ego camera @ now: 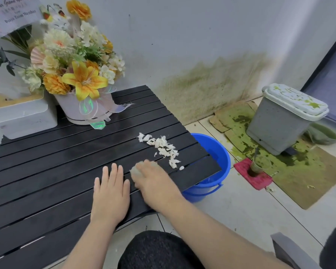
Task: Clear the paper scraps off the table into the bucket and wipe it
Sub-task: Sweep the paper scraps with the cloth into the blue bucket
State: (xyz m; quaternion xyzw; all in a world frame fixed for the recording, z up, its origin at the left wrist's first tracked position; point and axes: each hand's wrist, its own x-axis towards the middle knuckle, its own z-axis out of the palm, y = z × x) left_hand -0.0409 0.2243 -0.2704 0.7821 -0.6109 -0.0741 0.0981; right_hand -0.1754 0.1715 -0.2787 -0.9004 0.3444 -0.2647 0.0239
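Observation:
A line of white paper scraps (pixel 164 148) lies on the black slatted table (pixel 56 167) near its right edge. A blue bucket (pixel 219 152) stands on the floor just beyond that edge, partly under the table corner. My left hand (pixel 111 193) rests flat on the table, fingers apart, holding nothing. My right hand (pixel 155 179) is blurred and closed over a pale grey cloth (pixel 134 171), pressed on the table just short of the scraps.
A flower arrangement in a white pot (pixel 81 111) and a white box (pixel 21 117) stand at the table's back left. On the floor to the right are a grey lidded bin (pixel 283 121), green-stained cardboard (pixel 308 175) and a plastic cup (pixel 259 166) on a red cloth.

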